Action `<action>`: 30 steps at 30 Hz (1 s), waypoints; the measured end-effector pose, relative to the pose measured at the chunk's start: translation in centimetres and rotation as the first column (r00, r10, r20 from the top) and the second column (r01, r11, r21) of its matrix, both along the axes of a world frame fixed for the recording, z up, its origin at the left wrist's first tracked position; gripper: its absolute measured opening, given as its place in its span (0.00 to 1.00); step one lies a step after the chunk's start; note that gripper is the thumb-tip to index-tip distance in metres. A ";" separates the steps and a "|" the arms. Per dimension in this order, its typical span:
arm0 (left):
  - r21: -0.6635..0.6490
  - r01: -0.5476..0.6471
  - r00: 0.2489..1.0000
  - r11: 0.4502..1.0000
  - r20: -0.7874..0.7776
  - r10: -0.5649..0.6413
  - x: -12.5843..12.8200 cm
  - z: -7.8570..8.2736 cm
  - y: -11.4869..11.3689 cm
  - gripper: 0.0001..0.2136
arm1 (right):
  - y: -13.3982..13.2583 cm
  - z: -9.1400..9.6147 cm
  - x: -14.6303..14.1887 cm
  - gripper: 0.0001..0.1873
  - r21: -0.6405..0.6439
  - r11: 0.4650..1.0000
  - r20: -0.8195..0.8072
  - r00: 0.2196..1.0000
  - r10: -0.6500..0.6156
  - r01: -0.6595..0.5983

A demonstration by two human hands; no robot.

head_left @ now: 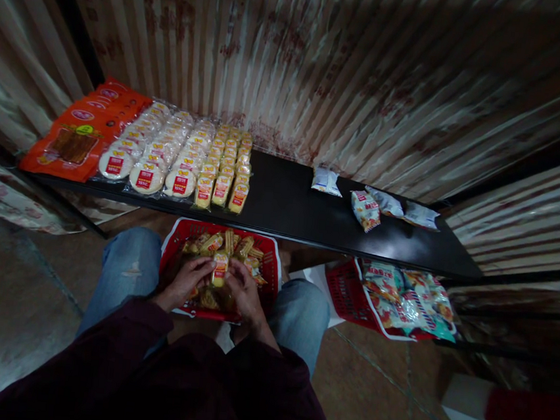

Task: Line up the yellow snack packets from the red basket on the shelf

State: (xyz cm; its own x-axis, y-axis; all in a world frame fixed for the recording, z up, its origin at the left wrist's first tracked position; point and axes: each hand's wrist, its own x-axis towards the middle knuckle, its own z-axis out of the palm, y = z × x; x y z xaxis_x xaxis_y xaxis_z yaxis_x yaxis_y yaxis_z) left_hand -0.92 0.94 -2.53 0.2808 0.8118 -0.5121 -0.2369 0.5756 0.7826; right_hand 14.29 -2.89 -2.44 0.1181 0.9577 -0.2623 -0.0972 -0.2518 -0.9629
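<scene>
Between my knees stands a red basket [275, 262] with a white rim, holding several wrapped yellow snacks. Above it, my left hand [188, 283] and my right hand [245, 290] pinch one small wrapped snack cake [219, 269] from its two sides. Its red and yellow label faces up. On the black shelf [281, 200] just beyond, similar wrapped snack cakes [221, 191] are lined up in three columns. Left of them lie columns of round white packaged crackers [147, 177], then large orange snack bags [76, 134].
Several small snack bags [365, 209] lie on the shelf's right part. A second red basket [346, 295], full of snack bags, sits on the floor below it. Pleated curtains [275, 57] hang behind. A red and white box [512, 417] is at lower right.
</scene>
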 end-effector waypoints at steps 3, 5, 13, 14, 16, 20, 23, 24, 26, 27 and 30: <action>0.010 0.003 1.000 1.000 -0.002 -0.003 0.0 -0.5 0.0 0.23 | 0.0 -0.2 0.0 0.26 0.009 1.000 0.025 0.999 -0.025 0.025; 0.033 0.026 1.000 0.999 -0.015 -0.025 0.0 -0.6 0.0 0.23 | 0.0 -0.3 0.0 0.26 0.014 1.000 0.017 1.000 -0.023 0.023; 0.084 0.061 0.996 0.995 -0.077 -0.055 -0.1 -0.5 0.3 0.25 | 0.0 0.0 0.0 0.26 0.008 1.000 -0.016 0.999 0.029 -0.029; 0.087 0.044 0.997 0.995 -0.071 -0.038 -0.1 -0.6 0.4 0.24 | -0.1 0.1 0.0 0.27 -0.005 1.000 -0.036 0.999 0.026 -0.026; 0.106 0.020 0.998 0.994 -0.057 -0.014 -0.2 -0.6 0.7 0.22 | -0.2 0.1 0.0 0.27 -0.025 1.000 -0.076 0.997 0.005 -0.007; 0.154 0.030 0.996 0.988 -0.083 -0.017 0.1 0.1 1.2 0.20 | -0.1 0.2 -0.1 0.26 -0.020 1.000 -0.114 0.993 -0.012 0.010; 0.195 0.031 0.990 0.980 -0.144 -0.002 0.4 1.0 1.4 0.20 | 0.1 0.6 -0.1 0.23 0.024 1.000 -0.124 0.992 -0.010 0.014; 0.200 0.022 0.987 0.979 -0.161 0.011 0.6 1.3 1.4 0.20 | 0.1 0.8 -0.1 0.22 0.040 0.999 -0.128 0.992 -0.014 0.020; 0.190 0.000 0.982 0.982 -0.186 0.036 0.9 1.7 1.4 0.21 | 0.1 1.0 -0.1 0.22 0.058 0.998 -0.142 0.990 -0.026 0.034; 0.176 -0.014 0.980 0.984 -0.192 0.049 1.1 1.8 1.4 0.22 | 0.1 1.2 -0.1 0.22 0.060 0.997 -0.150 0.988 -0.029 0.039; 0.141 -0.074 0.978 0.987 -0.184 0.099 1.7 2.1 1.3 0.24 | 0.1 1.3 0.0 0.23 0.062 0.997 -0.153 0.987 -0.045 0.055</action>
State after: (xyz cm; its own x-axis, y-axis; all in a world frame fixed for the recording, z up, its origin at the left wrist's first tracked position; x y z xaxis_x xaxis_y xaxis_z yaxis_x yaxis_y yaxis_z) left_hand 0.80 2.24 -0.48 0.1146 0.8929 -0.4354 -0.1207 0.4475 0.8861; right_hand 14.25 -2.76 -1.14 0.1303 0.9673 -0.2174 -0.2544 -0.1793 -0.9503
